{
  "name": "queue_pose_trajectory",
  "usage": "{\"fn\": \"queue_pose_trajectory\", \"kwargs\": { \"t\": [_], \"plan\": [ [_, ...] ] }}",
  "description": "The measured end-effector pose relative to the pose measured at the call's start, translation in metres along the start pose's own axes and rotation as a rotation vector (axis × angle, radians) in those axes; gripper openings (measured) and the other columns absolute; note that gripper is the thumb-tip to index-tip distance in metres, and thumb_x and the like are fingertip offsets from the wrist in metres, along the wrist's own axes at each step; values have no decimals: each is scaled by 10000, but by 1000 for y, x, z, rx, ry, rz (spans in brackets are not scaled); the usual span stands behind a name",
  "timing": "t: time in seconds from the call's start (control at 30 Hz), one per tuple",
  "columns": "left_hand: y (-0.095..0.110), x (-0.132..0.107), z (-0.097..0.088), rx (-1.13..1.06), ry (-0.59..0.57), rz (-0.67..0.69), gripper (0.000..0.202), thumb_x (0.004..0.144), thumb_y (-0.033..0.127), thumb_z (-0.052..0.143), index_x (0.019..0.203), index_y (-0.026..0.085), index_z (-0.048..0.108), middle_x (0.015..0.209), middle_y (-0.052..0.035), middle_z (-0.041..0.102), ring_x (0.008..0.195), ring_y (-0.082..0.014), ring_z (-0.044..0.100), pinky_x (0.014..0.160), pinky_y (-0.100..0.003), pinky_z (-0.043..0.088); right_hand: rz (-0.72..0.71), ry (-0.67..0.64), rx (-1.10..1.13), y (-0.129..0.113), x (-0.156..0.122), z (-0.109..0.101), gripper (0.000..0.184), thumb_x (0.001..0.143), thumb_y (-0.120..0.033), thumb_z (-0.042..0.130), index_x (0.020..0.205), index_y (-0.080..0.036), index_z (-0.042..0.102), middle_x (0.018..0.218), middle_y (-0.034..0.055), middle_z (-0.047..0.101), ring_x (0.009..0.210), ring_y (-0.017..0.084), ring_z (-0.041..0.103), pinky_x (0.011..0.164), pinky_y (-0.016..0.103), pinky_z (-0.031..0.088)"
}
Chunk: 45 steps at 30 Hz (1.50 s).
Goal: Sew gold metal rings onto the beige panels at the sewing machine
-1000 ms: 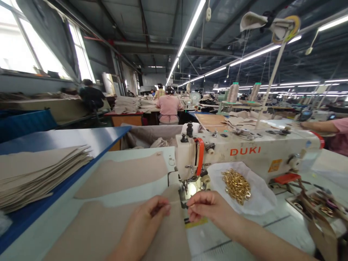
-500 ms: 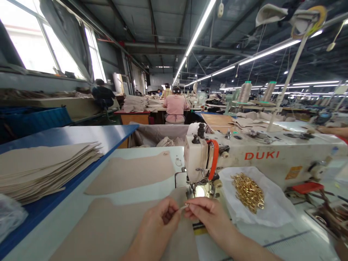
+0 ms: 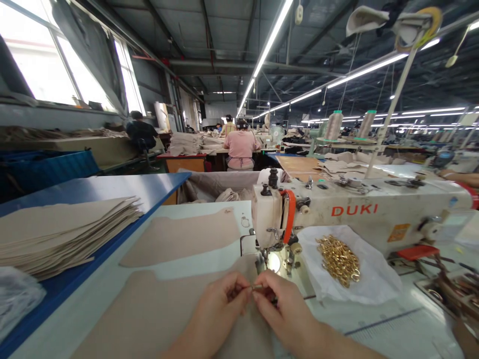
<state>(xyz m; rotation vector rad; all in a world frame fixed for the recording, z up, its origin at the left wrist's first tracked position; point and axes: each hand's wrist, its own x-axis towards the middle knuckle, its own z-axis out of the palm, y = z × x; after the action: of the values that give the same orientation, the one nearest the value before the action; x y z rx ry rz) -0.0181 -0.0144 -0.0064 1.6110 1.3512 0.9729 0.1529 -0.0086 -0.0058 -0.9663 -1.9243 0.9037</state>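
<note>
In front of the sewing machine's needle area, my left hand and my right hand meet fingertip to fingertip. Both are closed in a pinch on a narrow beige strip, mostly covered by the fingers. Whether a metal ring sits on it I cannot tell. Below the hands lies a large beige fabric panel, flat on the table. The white sewing machine has its lit needle area just beyond my fingertips. To the right, gold metal clasps or rings are heaped on a white cloth.
Another beige panel lies farther back, with a small metal ring near its corner. A stack of beige panels rests on the blue table at left, beside a clear plastic bag. A person in pink sits ahead, facing away.
My hands have drawn closer together, so less of the strip shows between them. My right hand has turned slightly. The view has shifted a little; panels and heap lie as before.
</note>
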Motion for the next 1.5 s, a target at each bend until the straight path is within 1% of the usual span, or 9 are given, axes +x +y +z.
{"fn": "queue_pose_trajectory", "kwargs": {
  "t": [0.13, 0.27, 0.43, 0.53, 0.73, 1.0, 1.17, 1.3, 1.5],
  "plan": [
    [2, 2, -3, -81, -23, -40, 152, 737, 325, 592, 693, 186, 632, 582, 29, 597, 569, -153, 561, 575, -263, 435, 119, -6, 155, 1, 4, -3, 140, 833, -235, 515, 781, -184, 634, 659, -7, 573, 602, 134, 497, 543, 237, 359],
    [10, 5, -4, -224, -62, -92, 203, 675, 380, 645, 662, 179, 619, 544, 28, 609, 508, -135, 542, 527, -253, 432, 276, 6, 362, 5, 15, -4, 72, 701, -248, 657, 681, -182, 636, 587, -28, 575, 552, 119, 497, 531, 234, 365],
    [18, 7, -9, -366, -61, -180, 362, 586, 498, 761, 653, 168, 627, 566, 1, 674, 504, -131, 586, 525, -239, 455, 414, -74, 580, 6, 28, -5, 318, 553, -393, 827, 676, -181, 625, 604, -29, 629, 583, 134, 598, 603, 263, 460],
    [17, 8, -12, -508, -45, -280, 485, 549, 598, 770, 713, 161, 638, 623, -36, 723, 551, -142, 632, 556, -233, 472, 459, -38, 648, 7, 29, -5, 422, 506, -476, 850, 707, -170, 641, 626, -18, 648, 607, 145, 631, 636, 282, 492],
    [16, 12, -8, -584, -96, -361, 455, 478, 407, 866, 787, 161, 639, 640, -29, 726, 579, -128, 627, 587, -223, 464, 436, -21, 708, 12, 26, 0, 464, 515, -531, 843, 728, -167, 647, 646, -5, 666, 627, 153, 644, 645, 289, 508],
    [24, 9, -12, -476, -169, -344, 230, 560, 288, 756, 665, 159, 599, 624, 0, 678, 611, -132, 581, 620, -249, 421, 413, -125, 724, 8, 22, -2, 424, 559, -507, 824, 723, -175, 618, 633, -19, 650, 620, 154, 644, 637, 284, 494],
    [16, 6, -12, -318, -206, -210, 127, 610, 247, 653, 634, 175, 551, 601, 32, 593, 599, -132, 517, 587, -250, 376, 329, -159, 698, 1, 14, 0, 276, 669, -387, 752, 761, -191, 580, 688, -17, 636, 641, 144, 617, 613, 262, 458],
    [5, 5, -11, -130, -150, -65, 34, 625, 172, 557, 633, 181, 525, 619, 47, 514, 618, -130, 468, 575, -245, 347, 245, -112, 481, -2, 6, 2, 255, 633, -187, 730, 831, -197, 569, 721, -34, 592, 642, 122, 548, 609, 243, 421],
    [-1, 6, -9, -100, -87, -38, 49, 605, 175, 534, 631, 194, 497, 612, 50, 483, 599, -128, 447, 558, -243, 341, 210, -71, 429, -1, 8, 0, 50, 697, -201, 617, 710, -182, 572, 722, -7, 575, 666, 136, 545, 607, 248, 410]
  ]
}}
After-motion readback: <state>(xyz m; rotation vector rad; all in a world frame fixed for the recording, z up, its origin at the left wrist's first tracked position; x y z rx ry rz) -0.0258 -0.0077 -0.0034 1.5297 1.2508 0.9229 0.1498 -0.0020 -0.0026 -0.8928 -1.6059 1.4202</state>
